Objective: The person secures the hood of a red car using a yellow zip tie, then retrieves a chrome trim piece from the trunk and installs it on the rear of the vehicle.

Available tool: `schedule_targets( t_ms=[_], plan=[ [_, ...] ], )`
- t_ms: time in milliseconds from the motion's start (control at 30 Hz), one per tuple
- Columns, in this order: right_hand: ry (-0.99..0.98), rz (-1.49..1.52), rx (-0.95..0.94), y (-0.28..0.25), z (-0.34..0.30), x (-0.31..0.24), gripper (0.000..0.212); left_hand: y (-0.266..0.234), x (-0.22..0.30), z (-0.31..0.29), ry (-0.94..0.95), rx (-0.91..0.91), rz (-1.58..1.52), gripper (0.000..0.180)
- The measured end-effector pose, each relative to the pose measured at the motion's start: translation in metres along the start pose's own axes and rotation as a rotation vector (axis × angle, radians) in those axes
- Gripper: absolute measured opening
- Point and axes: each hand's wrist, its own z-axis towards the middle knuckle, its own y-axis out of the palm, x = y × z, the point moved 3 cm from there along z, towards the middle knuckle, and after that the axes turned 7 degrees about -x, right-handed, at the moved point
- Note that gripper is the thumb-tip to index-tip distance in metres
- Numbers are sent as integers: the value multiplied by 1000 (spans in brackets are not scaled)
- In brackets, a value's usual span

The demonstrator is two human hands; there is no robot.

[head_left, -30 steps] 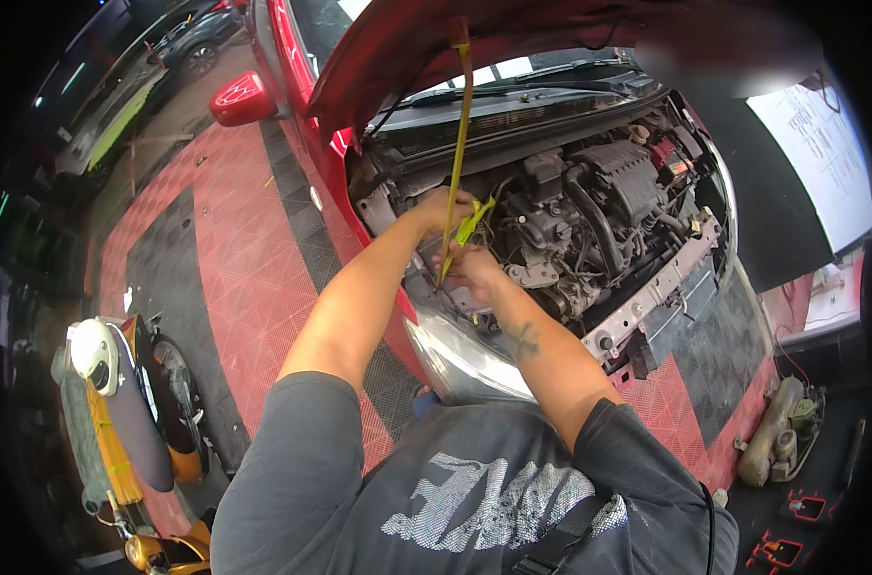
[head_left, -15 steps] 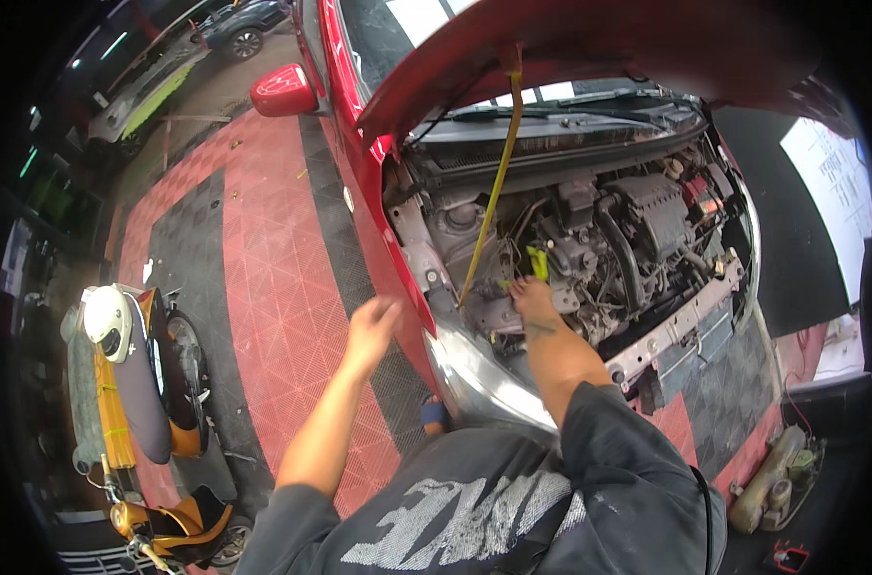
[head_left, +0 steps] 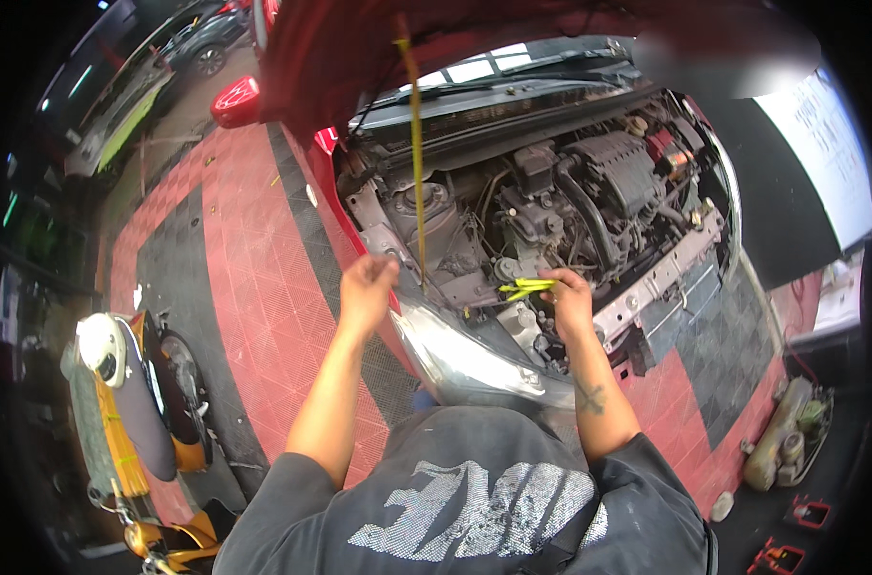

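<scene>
Yellow tool (head_left: 525, 287) lying crosswise, right hand (head_left: 568, 302) gripping one end, pointing left

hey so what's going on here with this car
A person leans over the open engine bay of a red car, its hood propped up by a yellow rod. Their right hand holds a small yellow-green tool above the engine's front edge. Their left hand is raised beside the rod's foot, holding nothing visible.

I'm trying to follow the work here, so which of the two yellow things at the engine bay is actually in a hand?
The short yellow tool, lying level over the engine in the right hand. The long yellow prop rod stands upright to the hood, beside the empty left hand.
</scene>
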Motion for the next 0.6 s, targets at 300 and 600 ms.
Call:
schedule_targets(
  t_ms=[300,600],
  plan=[
    [-100,-5,327,-59,-159,71,20,5,72,30,93,-39,-49,26],
    [-278,48,215,-57,-167,64,17,-6,225,37,547,183,-172,29]
  ],
)
